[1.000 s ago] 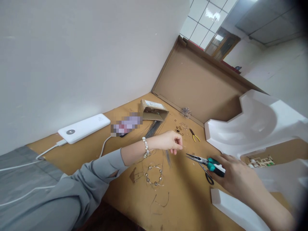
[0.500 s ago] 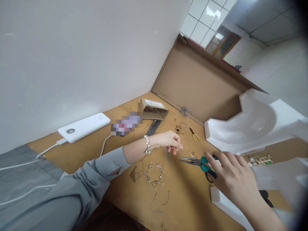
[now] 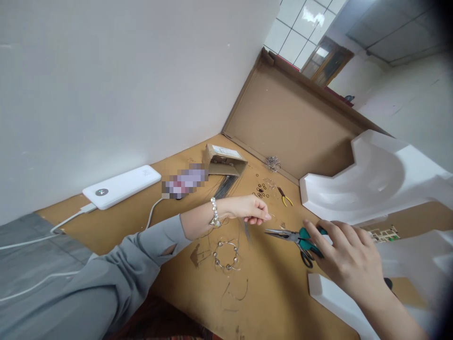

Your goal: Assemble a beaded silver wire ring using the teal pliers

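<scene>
My left hand point(image 3: 252, 209) hovers over the brown cardboard work surface point(image 3: 276, 288), its fingers pinched on something too small to name, perhaps a fine wire. A beaded bracelet sits on that wrist. My right hand point(image 3: 345, 257) grips teal-handled needle-nose pliers point(image 3: 295, 236), whose tips point left toward the left fingertips. Below the left hand lies a wire ring strung with beads point(image 3: 225, 255). A bundle of thin dark wires point(image 3: 226, 189) spreads out from a small cardboard box point(image 3: 223, 160).
Small yellow-handled pliers point(image 3: 285, 198) and several dark rings point(image 3: 261, 190) lie further back, with a tangle of wire bits point(image 3: 272, 164). White foam blocks point(image 3: 368, 179) stand at right, another foam piece point(image 3: 339, 302) near my right wrist. A white power bank point(image 3: 120, 186) with cable lies left.
My right hand has brought the teal pliers left and slightly up, closer to the left fingertips. The left hand has stayed nearly in place, still pinched.
</scene>
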The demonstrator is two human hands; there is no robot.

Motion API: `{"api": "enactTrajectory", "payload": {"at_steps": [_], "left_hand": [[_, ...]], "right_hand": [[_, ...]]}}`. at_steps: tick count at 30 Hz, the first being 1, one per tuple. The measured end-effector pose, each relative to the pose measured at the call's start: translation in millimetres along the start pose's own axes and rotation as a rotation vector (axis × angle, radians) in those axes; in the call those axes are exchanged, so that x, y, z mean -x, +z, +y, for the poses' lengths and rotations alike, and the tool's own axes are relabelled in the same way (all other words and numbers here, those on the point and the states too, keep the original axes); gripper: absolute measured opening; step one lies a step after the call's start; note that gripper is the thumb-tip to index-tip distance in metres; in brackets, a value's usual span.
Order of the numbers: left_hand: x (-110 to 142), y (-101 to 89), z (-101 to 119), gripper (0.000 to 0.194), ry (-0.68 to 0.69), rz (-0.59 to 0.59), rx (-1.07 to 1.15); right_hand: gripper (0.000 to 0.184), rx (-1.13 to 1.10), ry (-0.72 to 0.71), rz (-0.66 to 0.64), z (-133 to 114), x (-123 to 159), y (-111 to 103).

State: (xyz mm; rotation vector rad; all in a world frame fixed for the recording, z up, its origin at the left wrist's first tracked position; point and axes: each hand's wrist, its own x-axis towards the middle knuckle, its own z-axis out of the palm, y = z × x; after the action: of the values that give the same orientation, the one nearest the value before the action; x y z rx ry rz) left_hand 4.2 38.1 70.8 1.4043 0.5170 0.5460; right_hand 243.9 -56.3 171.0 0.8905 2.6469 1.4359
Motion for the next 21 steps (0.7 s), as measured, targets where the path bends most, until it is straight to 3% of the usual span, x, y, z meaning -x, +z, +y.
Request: {"api": "enactTrajectory", "payload": {"at_steps": [8,21], "left_hand": [[-1.1,-1.2,-1.5,0.027,-0.049,-0.024,0.045],[-1.3,-0.4,-3.8,0.037,-0.041,-0.047,0.072]], "right_hand": [[0.031,0.006,-0.002,0.035,1.9,-1.2,-1.5],[0.032,0.009,-0.001,0.030,0.4,-0.6,-1.3]]}}
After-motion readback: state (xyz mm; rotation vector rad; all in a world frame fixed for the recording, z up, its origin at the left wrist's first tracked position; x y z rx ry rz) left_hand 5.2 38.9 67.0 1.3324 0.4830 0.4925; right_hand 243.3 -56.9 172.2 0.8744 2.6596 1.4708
